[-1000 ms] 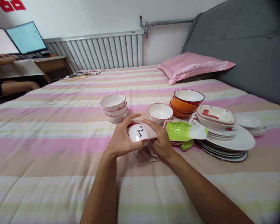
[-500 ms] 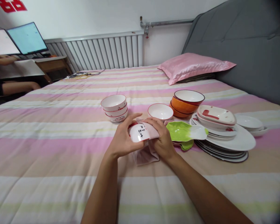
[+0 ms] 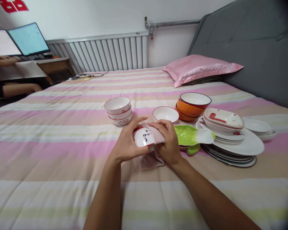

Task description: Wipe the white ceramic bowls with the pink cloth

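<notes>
A white bowl (image 3: 142,138) with black writing and a red rim is tilted on its side above the bed, its outside facing me. My left hand (image 3: 126,142) grips it from the left, thumb below and fingers above. From the right, my right hand (image 3: 168,140) presses a pale pink cloth (image 3: 150,161) around the bowl's rim; part of the cloth hangs underneath. Beyond them stand a stack of white bowls (image 3: 118,105) with red rims and a single white bowl (image 3: 166,114). Close to my right hand lie green leaf-shaped dishes (image 3: 187,135).
Orange bowls (image 3: 189,108) stand behind the green dishes. To the right are stacked plates (image 3: 253,143) with rectangular dishes (image 3: 223,118) on top, and small white dishes (image 3: 256,125). A pink pillow (image 3: 201,68) lies near the headboard (image 3: 242,41). A person's arm (image 3: 4,61) shows at a desk.
My right hand has shifted slightly with its fingers more bent, carrying the cloth along the bowl's rim. The bowl stays in my left hand, almost unmoved.
</notes>
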A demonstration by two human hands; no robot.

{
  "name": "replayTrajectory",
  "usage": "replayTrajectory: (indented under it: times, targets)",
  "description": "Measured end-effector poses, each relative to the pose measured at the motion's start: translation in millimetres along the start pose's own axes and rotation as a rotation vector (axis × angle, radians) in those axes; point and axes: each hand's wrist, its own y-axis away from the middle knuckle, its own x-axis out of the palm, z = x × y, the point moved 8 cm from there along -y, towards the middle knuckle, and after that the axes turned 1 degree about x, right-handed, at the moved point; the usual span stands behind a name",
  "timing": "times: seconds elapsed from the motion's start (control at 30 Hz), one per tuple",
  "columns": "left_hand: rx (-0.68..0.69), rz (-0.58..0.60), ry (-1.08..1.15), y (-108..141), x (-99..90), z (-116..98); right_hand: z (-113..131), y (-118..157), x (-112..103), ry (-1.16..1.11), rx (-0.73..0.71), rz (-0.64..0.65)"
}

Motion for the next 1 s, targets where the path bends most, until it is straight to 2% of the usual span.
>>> replayTrajectory:
  times: [0.23,0.67,1.0]
  targets:
    - [-0.009,0.009,0.011,1,-0.9,0,-6,3,2,-0.089,-0.005,-0.036]
    - [0.003,0.027,0.012,2,0.2,2,-3,-1,8,-0.117,-0.055,0.110]
    - [0.010,-0.046,0.099,0,2.5,-1,-10,-4,2,-0.230,0.031,0.052]
